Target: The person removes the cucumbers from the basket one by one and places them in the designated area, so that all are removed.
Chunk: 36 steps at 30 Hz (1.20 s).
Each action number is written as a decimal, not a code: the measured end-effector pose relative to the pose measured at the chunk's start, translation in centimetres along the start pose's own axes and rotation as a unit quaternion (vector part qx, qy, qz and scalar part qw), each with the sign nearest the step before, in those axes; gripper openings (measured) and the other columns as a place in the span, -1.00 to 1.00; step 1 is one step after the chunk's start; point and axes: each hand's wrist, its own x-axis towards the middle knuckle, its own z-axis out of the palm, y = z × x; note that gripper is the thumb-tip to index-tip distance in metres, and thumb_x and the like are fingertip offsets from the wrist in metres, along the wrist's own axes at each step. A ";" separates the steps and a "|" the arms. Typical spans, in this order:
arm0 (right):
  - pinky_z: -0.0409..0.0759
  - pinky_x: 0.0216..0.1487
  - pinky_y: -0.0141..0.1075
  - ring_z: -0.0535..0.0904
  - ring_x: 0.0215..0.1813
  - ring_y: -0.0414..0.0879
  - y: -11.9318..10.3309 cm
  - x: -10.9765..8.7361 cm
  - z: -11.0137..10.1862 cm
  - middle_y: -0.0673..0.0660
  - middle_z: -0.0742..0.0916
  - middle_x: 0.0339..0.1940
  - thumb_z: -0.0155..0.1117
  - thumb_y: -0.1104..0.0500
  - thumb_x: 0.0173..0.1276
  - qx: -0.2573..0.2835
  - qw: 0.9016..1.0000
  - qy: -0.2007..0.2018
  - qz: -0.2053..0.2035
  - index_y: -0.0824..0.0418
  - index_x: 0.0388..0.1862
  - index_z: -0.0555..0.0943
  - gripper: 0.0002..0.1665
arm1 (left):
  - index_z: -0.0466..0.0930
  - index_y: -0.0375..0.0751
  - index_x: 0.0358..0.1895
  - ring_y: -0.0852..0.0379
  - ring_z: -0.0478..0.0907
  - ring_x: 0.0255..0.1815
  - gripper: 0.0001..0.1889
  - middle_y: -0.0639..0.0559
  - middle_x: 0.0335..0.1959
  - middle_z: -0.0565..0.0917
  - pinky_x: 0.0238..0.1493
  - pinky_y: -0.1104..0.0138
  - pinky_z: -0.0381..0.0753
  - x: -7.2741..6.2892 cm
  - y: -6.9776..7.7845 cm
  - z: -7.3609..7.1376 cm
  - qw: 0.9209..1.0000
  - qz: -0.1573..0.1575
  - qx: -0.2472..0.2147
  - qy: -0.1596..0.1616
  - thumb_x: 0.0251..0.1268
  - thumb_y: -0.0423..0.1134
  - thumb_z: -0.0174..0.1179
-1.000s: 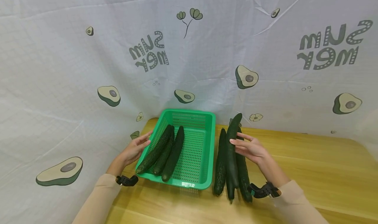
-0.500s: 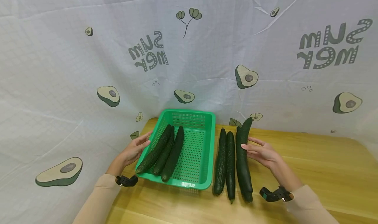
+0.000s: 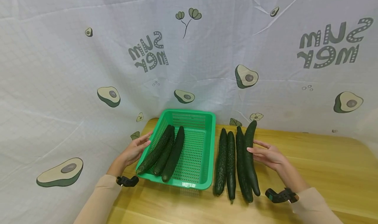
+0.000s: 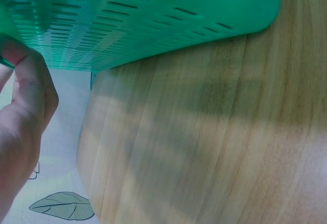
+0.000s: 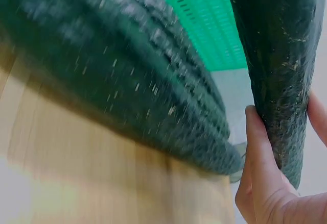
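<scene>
In the head view my right hand (image 3: 267,155) holds a long dark green cucumber (image 3: 251,165) between thumb and fingers, at the right end of a row. Three more cucumbers lie side by side to its left; the held one overlaps the nearest of them, the third cucumber (image 3: 242,171). The right wrist view shows the held cucumber (image 5: 278,76) raised above the wooden surface, tilted. My left hand (image 3: 136,148) grips the left rim of a green plastic basket (image 3: 208,152), thumb over the edge. Inside, three cucumbers (image 3: 174,155) lean together along the left side.
The wooden table (image 3: 310,165) extends to the right of the cucumbers. Behind and to the left hangs a white curtain (image 3: 206,53) printed with avocados and lettering. A black wrist camera (image 3: 282,195) sits on the right wrist, close to the row's near end.
My right hand has carried the cucumber rightward from above the middle of the row to its right end, uncovering the cucumbers beneath. The left hand and basket have stayed put.
</scene>
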 end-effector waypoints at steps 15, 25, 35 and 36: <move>0.63 0.05 -0.21 0.67 -0.05 -0.18 1.3 0.2 -2.5 0.10 0.61 0.04 0.31 0.34 0.40 -0.046 0.999 -0.001 0.010 0.52 0.58 -0.15 0.03 | -0.09 -0.20 0.62 0.32 0.05 -0.68 -0.34 -0.35 0.58 -0.17 -0.66 0.50 0.17 0.4 0.0 0.0 1.000 0.014 -0.013 -0.007 0.62 -0.24 -0.02; 0.65 0.03 -0.14 0.70 -0.06 -0.10 2.3 0.7 -3.3 0.53 0.33 0.39 0.31 0.40 0.37 -0.051 0.999 0.007 0.017 0.52 0.57 -0.05 -0.03 | -0.07 -0.18 0.62 0.34 0.38 0.13 -0.36 -0.32 0.60 -0.25 -0.62 0.46 0.16 0.4 -0.1 0.0 1.000 0.013 -0.005 -0.005 0.63 -0.25 -0.04; 0.66 0.01 -0.11 0.71 -0.08 -0.07 2.9 0.9 -3.1 0.21 0.62 0.13 0.36 0.42 0.32 -0.033 0.999 0.009 0.016 0.49 0.53 0.15 -0.12 | -0.05 -0.17 0.62 0.03 0.29 0.35 -0.38 -0.34 0.59 -0.24 -0.63 0.42 0.12 0.2 -0.1 0.1 1.000 0.015 -0.015 -0.008 0.63 -0.28 -0.05; 0.66 0.00 -0.11 0.71 -0.09 -0.08 2.9 0.8 -3.1 0.24 0.62 0.14 0.36 0.42 0.32 -0.037 0.999 0.011 0.016 0.49 0.53 0.14 -0.11 | -0.04 -0.16 0.62 0.13 0.47 0.03 -0.38 -0.34 0.59 -0.23 -0.64 0.43 0.12 0.2 -0.1 0.1 1.000 0.014 -0.015 -0.008 0.63 -0.28 -0.05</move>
